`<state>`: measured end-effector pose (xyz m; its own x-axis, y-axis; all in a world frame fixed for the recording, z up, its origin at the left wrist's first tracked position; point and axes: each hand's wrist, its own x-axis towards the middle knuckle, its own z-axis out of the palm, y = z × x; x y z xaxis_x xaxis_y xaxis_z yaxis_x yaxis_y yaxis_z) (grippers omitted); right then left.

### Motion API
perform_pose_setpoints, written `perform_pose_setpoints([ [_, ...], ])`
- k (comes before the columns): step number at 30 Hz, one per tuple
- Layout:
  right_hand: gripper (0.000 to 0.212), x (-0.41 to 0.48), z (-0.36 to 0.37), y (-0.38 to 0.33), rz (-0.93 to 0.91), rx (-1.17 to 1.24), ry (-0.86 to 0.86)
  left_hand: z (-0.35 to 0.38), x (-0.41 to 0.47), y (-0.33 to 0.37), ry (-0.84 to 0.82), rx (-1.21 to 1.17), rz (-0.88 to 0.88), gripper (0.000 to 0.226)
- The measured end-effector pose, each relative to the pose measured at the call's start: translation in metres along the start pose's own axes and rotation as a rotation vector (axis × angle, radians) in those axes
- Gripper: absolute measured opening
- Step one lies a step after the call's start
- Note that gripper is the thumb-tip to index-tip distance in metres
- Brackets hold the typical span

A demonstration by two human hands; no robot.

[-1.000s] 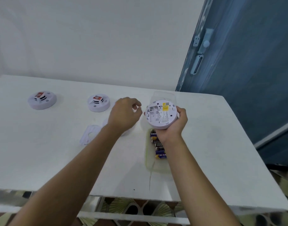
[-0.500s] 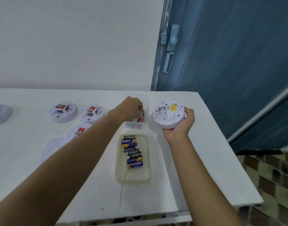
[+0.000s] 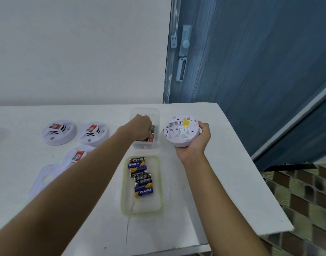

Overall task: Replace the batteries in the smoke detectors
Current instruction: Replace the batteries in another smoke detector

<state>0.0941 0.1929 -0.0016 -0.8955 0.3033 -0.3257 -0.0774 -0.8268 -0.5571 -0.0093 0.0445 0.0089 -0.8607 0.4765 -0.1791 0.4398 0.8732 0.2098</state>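
My right hand (image 3: 197,143) grips a white round smoke detector (image 3: 178,132) above the table, back side up, its battery bay showing no battery. My left hand (image 3: 141,126) reaches into a clear plastic box (image 3: 155,115) at the far side, fingers curled down over red and black batteries (image 3: 152,139) lying inside. The fingers hide whether they hold one. Closer to me, a green-rimmed tray (image 3: 124,200) holds several batteries (image 3: 141,176) in black, blue and yellow.
Three more white detectors (image 3: 58,133) (image 3: 93,133) (image 3: 78,156) lie back-up on the white table (image 3: 204,209), each with a red battery in place. A loose white mounting plate (image 3: 44,178) lies near my left forearm. A blue door (image 3: 250,71) stands behind the table's right end.
My left hand moved from beside the held detector to the clear box and sank deeper into it. My head turned right, bringing both battery containers into full view. The right hand still holds the detector.
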Motion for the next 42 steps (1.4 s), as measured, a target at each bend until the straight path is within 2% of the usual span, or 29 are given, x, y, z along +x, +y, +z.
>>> perform_pose_setpoints([
  [6,0.035,0.001,0.001,0.003,0.009,0.022,-0.025,0.002,-0.003,0.008,0.038,-0.027,-0.042,0.015],
  [9,0.037,-0.001,0.002,0.005,0.009,0.05,-0.047,0.003,-0.005,0.007,0.121,-0.244,-0.086,0.006],
  [14,0.035,-0.006,0.004,0.005,0.006,0.07,-0.05,-0.01,-0.022,0.011,0.364,-0.636,-0.144,0.012],
  [17,0.036,-0.009,0.006,0.007,0.001,0.056,-0.049,-0.025,-0.042,0.024,0.455,-0.952,-0.102,0.008],
  [19,0.036,-0.01,0.007,0.009,-0.003,0.054,-0.053,-0.032,-0.054,0.034,0.455,-1.056,-0.037,0.006],
  [22,0.039,-0.012,0.011,0.012,-0.012,0.05,-0.079,-0.034,-0.065,0.047,0.419,-0.988,-0.006,0.011],
  [26,0.036,-0.017,0.014,0.011,-0.022,0.039,-0.09,-0.027,-0.066,0.055,0.449,-0.854,-0.02,0.014],
  [29,0.037,-0.022,0.015,0.008,-0.01,0.033,-0.086,-0.022,-0.069,0.058,0.43,-0.801,0.043,0.016],
  [34,0.041,-0.024,0.014,0.002,0.005,0.032,-0.091,-0.018,-0.071,0.061,0.471,-0.54,0.159,0.026],
  [42,0.039,-0.018,0.012,-0.007,0.022,0.048,-0.057,0.005,-0.067,0.073,0.55,-0.327,0.229,0.035],
])
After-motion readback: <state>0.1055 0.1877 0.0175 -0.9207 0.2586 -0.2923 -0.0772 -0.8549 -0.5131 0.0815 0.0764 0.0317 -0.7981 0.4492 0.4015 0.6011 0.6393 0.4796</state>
